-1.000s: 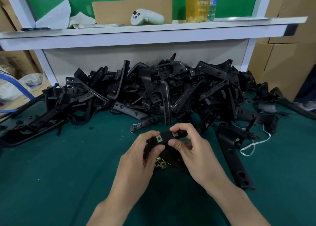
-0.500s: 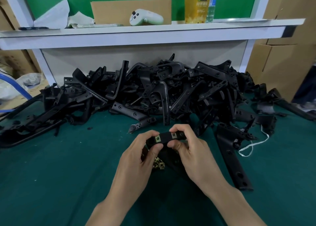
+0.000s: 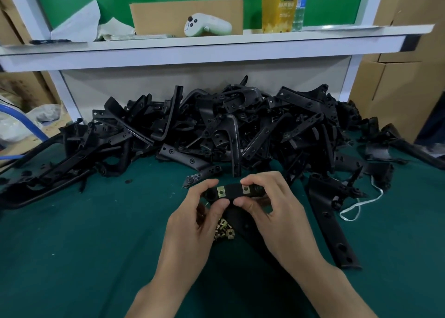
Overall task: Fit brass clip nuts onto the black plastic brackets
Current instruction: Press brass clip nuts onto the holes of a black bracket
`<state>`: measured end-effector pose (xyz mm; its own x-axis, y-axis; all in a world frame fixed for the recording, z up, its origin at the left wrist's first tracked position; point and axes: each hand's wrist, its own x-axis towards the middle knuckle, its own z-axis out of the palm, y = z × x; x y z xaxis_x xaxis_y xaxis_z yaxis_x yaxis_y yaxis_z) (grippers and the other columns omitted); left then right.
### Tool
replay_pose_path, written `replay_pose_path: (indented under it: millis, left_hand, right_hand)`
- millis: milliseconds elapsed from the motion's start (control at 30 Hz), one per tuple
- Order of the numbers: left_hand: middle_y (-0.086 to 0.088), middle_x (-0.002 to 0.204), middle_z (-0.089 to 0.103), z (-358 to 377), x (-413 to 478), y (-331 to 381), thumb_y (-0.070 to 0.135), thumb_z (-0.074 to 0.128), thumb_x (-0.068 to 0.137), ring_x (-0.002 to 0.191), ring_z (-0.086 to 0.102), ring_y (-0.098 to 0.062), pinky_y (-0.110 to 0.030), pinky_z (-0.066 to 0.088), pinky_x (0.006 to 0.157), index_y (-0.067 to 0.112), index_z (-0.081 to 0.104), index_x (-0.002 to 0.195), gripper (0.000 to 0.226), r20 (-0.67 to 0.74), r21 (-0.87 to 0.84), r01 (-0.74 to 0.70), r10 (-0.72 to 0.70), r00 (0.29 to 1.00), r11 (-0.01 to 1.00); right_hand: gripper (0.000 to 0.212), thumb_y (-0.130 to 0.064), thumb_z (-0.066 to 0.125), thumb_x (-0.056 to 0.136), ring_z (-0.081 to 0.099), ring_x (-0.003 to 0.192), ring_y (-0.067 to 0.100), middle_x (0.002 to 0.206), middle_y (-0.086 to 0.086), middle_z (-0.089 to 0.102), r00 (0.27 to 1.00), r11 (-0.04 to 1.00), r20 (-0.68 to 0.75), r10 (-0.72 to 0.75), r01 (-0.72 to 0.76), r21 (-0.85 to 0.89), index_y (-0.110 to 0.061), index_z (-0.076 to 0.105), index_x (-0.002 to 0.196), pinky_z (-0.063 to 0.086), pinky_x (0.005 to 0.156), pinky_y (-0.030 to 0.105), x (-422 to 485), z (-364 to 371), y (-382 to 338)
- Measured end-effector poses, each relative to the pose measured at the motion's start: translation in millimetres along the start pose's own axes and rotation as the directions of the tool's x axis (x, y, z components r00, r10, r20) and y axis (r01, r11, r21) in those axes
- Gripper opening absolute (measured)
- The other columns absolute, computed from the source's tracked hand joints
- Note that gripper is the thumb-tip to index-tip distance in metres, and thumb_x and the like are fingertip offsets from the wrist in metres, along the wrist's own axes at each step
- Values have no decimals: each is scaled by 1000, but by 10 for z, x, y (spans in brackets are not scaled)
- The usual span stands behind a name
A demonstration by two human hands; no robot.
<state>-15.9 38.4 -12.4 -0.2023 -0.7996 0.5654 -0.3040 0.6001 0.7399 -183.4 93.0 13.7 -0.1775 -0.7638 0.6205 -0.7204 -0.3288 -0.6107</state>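
Your left hand [image 3: 192, 223] and right hand [image 3: 272, 211] pinch one bracket [image 3: 232, 191] by its ends, above the loose nuts [image 3: 224, 231] at near centre; two nuts [image 3: 221, 192] sit on it, but the far pile [image 3: 240, 129] looks unfitted, so most work remains.

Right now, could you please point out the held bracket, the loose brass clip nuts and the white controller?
held bracket [image 3: 233, 193]: head view, bare black middle of its top face.
loose brass clip nuts [image 3: 224, 231]: head view, middle of the heap.
white controller [image 3: 209, 25]: head view, centre of its body.
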Motion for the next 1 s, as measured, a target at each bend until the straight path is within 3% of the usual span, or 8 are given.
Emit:
replay_pose_path:
  millis: [100, 300, 433, 500, 600, 700, 833, 1000]
  left_hand:
    - [15, 86, 66, -5, -6, 42, 72, 50, 90, 73, 63, -9, -14, 47, 58, 63, 49, 120, 32, 8, -20, -14, 14, 1000, 1000]
    - [33, 111, 61, -16, -11, 159, 61, 50, 97, 90, 65, -1, -9, 49, 68, 59, 44, 129, 32, -18, 1, -106, 106, 994, 994]
    - [32, 114, 61, -32, -14, 164, 58, 50, 98, 91, 65, 3, -11, 49, 67, 59, 44, 127, 30, -23, 34, -128, 129, 991, 991]
    - [30, 121, 60, -31, 5, 151, 53, 53, 97, 101, 64, 2, -14, 51, 74, 56, 47, 124, 28, -35, 40, -142, 144, 989, 989]
    - [24, 135, 52, -11, 27, 130, 39, 57, 97, 115, 59, 2, -8, 49, 81, 42, 53, 117, 20, -63, 66, -220, 224, 973, 973]
    - [24, 141, 36, -15, 36, 109, 37, 59, 95, 109, 58, 5, -6, 49, 75, 38, 53, 111, 17, -91, 86, -225, 232, 968, 971]
    - [26, 138, 32, -21, 33, 90, 34, 57, 94, 108, 56, 4, -6, 47, 75, 34, 54, 109, 15, -91, 88, -235, 243, 966, 968]
    - [25, 134, 33, -20, 39, 86, 29, 54, 92, 105, 51, 10, -18, 50, 70, 31, 53, 109, 17, -115, 113, -244, 257, 960, 963]
  right_hand:
    - [32, -65, 48, 90, 58, 93, -10, 117, -27, 49, 1000, 1000, -21, -4, 4, -14, -47, 48, 117, 57, 63, 36, -6, 5, -7]
    - [43, -69, 52, 88, 59, 94, -9, 113, -24, 51, 993, 1000, -120, -3, 1, -15, -48, 42, 125, 55, 63, 27, 2, -20, -40]
    - [44, -63, 57, 87, 60, 91, -6, 109, -23, 51, 982, 999, -188, -23, 16, -43, -43, 45, 124, 55, 59, 28, 1, -7, -65]
    - [40, -59, 62, 87, 59, 89, -5, 106, -22, 53, 979, 998, -200, -46, 38, -42, -41, 46, 119, 54, 59, 26, 6, 3, -72]
    - [31, -46, 67, 86, 57, 87, -2, 102, -19, 54, 969, 993, -221, -106, 92, -71, -34, 48, 107, 49, 62, 26, 17, 23, -62]
    - [26, -42, 67, 88, 55, 79, 5, 99, -18, 51, 966, 986, -214, -148, 127, -108, -31, 46, 99, 50, 56, 33, 12, 37, -44]
    - [19, -36, 61, 87, 54, 77, 9, 100, -18, 49, 964, 980, -192, -185, 166, -112, -31, 45, 96, 48, 60, 33, 0, 46, -12]
    - [40, -9, 79, 80, 57, 78, 17, 101, -17, 50, 960, 975, -182, -212, 195, -107, -28, 47, 95, 51, 63, 41, -20, 66, 31]
